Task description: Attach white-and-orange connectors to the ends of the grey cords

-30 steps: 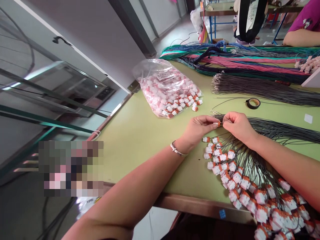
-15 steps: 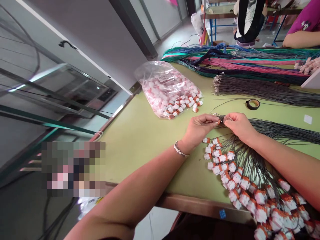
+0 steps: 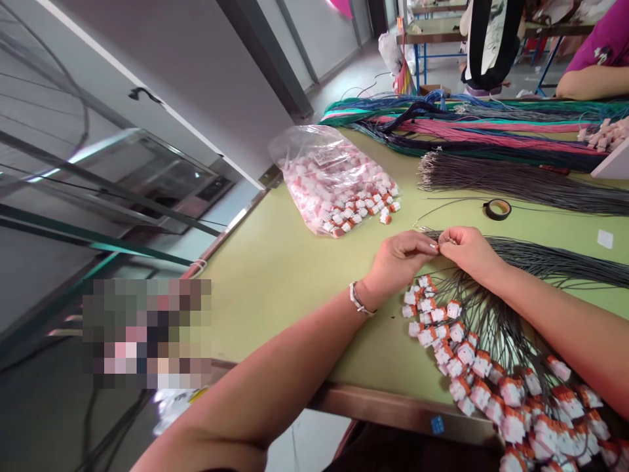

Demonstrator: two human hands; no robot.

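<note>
My left hand (image 3: 399, 261) is closed in a pinch on a small white and orange connector (image 3: 434, 247). Right against it, my right hand (image 3: 466, 252) pinches what looks like a dark wire, its end mostly hidden by the fingers. Under and behind the right hand runs a bundle of dark grey wires (image 3: 555, 257). Below both hands, many dark wires with white and orange connectors (image 3: 511, 391) on their ends fan out and hang over the table's front edge. A clear plastic bag (image 3: 314, 172) holds more such connectors, several of them spilling from its mouth.
A roll of black tape (image 3: 497, 209) lies beyond my right hand, near a second grey wire bundle (image 3: 521, 177). Coloured wires (image 3: 472, 128) stretch along the table's far side. A person's purple sleeve (image 3: 597, 39) shows at top right. A wall panel (image 3: 206, 72) borders the left.
My left hand has moved slightly right with the connector, closing the small gap to my right hand. The fingertips now meet. The view has shifted a little.
</note>
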